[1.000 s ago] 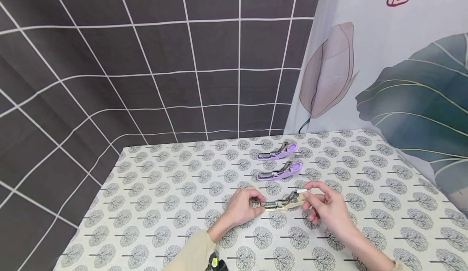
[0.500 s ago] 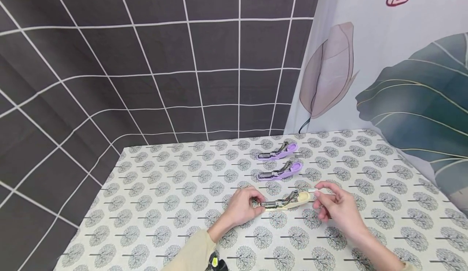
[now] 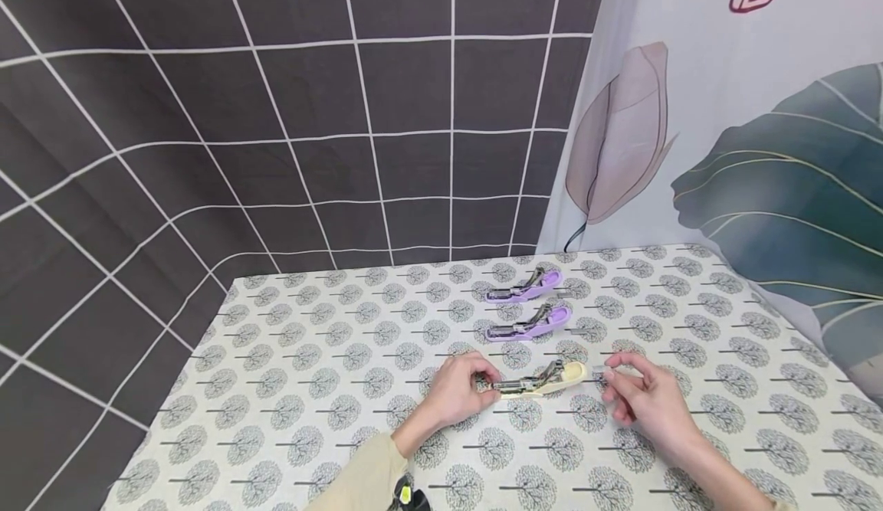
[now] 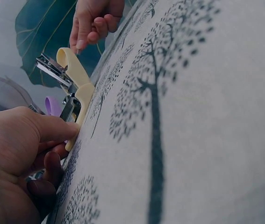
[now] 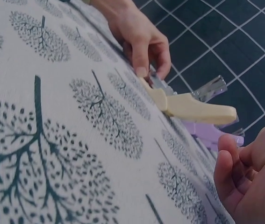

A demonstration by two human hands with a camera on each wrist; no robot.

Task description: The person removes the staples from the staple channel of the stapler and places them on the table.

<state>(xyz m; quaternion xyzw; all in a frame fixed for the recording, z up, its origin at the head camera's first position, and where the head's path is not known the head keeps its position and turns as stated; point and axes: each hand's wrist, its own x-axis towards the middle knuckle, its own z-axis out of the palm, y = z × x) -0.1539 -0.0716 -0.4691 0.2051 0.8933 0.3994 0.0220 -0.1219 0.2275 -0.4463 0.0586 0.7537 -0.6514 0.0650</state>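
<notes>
Lying on the tree-print cloth is a pale yellow stapler [image 3: 574,373], its metal magazine swung up from the body. My left hand [image 3: 455,392] pinches the stapler's left end between thumb and fingers. In the left wrist view the thumb presses on the yellow base [image 4: 84,95]. Just beyond the stapler's right end, my right hand [image 3: 648,402] pinches a thin, small silvery strip [image 3: 598,370] between thumb and forefinger; its exact kind I cannot tell. The right wrist view shows the yellow stapler [image 5: 197,108] past the curled fingers of that hand.
Two purple staplers, a nearer one [image 3: 560,316] and a farther one [image 3: 552,280], lie behind the yellow one with their metal parts raised. A dark gridded curtain [image 3: 407,97] hangs behind the table, with a leaf-printed curtain [image 3: 779,189] to the right.
My right hand has drawn away to the right from the yellow stapler's end, taking the silvery strip along. The left hand and the staplers have stayed in place.
</notes>
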